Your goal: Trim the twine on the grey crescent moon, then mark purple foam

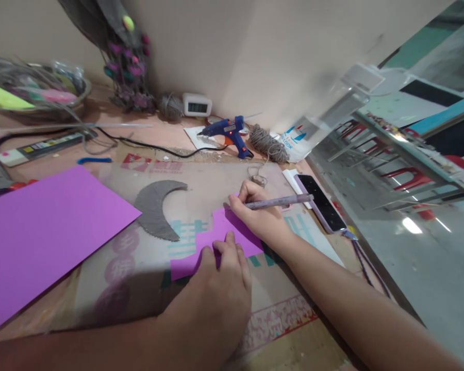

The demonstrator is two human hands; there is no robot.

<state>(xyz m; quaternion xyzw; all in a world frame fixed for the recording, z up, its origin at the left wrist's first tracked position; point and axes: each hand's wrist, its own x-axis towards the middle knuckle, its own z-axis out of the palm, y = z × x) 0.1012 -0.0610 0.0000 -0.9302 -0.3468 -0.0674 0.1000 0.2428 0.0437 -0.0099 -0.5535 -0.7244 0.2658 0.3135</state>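
My right hand (pixel 257 214) grips a pale purple pen (pixel 280 202), its tip resting on the far edge of a small purple paper piece (pixel 206 242). My left hand (pixel 216 291) lies with its fingers pressed flat on the near edge of that same piece, holding it down on flattened cardboard (pixel 139 278). A grey crescent-shaped cardboard cutout (pixel 156 208) lies just left of the small paper. A large purple sheet (pixel 42 232) lies further left.
A blue glue gun (pixel 230 133) and a bundle of twine (pixel 266 143) sit near the back wall. A phone (pixel 320 208) lies right of my right hand. A power strip (pixel 42 147), black cable, and a bowl of clutter (pixel 34 93) occupy the left. A glass counter edge (pixel 371 216) runs along the right.
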